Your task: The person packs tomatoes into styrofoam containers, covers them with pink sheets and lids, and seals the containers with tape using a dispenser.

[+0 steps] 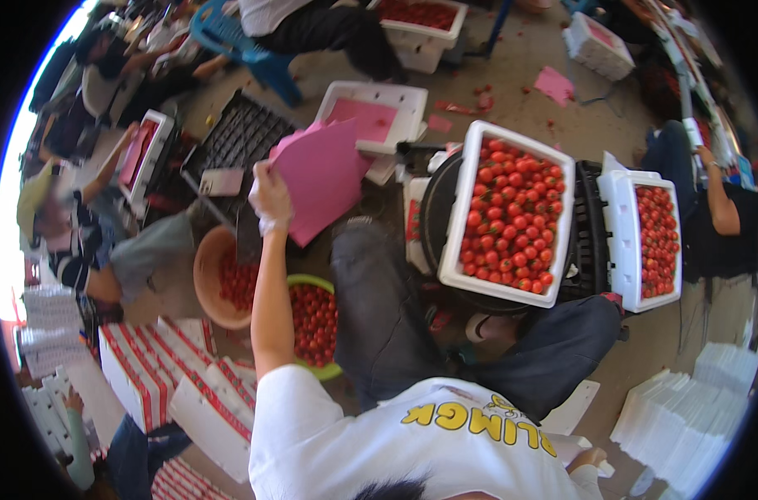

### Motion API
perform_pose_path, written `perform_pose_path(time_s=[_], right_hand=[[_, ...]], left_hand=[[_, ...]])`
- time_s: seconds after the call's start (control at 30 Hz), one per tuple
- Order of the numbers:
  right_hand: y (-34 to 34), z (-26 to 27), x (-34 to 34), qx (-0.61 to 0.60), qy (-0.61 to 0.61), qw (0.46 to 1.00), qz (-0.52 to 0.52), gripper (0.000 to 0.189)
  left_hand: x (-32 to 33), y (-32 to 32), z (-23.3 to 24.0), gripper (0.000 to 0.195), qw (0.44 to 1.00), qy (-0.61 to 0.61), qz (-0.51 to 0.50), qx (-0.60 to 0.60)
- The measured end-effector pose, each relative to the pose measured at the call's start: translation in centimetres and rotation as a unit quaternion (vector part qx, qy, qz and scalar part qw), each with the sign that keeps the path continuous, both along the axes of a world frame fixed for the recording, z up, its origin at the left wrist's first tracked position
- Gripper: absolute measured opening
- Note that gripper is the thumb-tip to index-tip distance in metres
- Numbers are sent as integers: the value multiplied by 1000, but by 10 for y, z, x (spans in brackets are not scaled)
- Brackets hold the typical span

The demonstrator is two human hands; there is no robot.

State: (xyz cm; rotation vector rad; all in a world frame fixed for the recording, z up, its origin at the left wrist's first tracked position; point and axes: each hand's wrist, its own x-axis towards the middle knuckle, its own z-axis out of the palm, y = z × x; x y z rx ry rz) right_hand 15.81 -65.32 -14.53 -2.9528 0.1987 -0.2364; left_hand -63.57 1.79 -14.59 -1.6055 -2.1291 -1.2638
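Observation:
My left hand (271, 197), in a thin clear glove, is raised at the left and grips pink paper sheets (321, 178) by their edge. The sheets hang over the floor beyond my left knee. My right hand (588, 459) is low at the right, by my sleeve, against a white foam piece (566, 445); whether its fingers grip the foam cannot be told. Before me a white foam box (452, 250) full of small red tomatoes (513, 212) rests tilted on a round black support (435, 212). Beyond, a foam box (410, 103) has pink paper lining its bottom.
Left of my knee stand a green basin (304, 369) and an orange basin (207, 281) of tomatoes. A black crate (244, 134) holds a phone (221, 182). Another tomato box (622, 250) is at right. Red-and-white cartons (141, 375), foam stacks (679, 419) and seated co-workers surround me.

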Motion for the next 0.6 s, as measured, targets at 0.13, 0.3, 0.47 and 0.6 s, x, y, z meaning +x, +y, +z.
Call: perform_pose_path(time_s=[0.13, 0.3, 0.47, 0.6], right_hand=[[-28, 2, 33, 67, -109, 992, -16, 48], [28, 66, 67, 69, -194, 979, -15, 57], [78, 142, 81, -86, -268, 958, -49, 58], [137, 174, 58, 16, -255, 966, -34, 62]], left_hand=[[66, -4, 99, 15, 976, 91, -160, 118], [167, -34, 208, 18, 936, 108, -318, 109], [264, -35, 251, 8, 895, -168, -400, 105], [314, 15, 212, 11, 862, -260, -435, 15]])
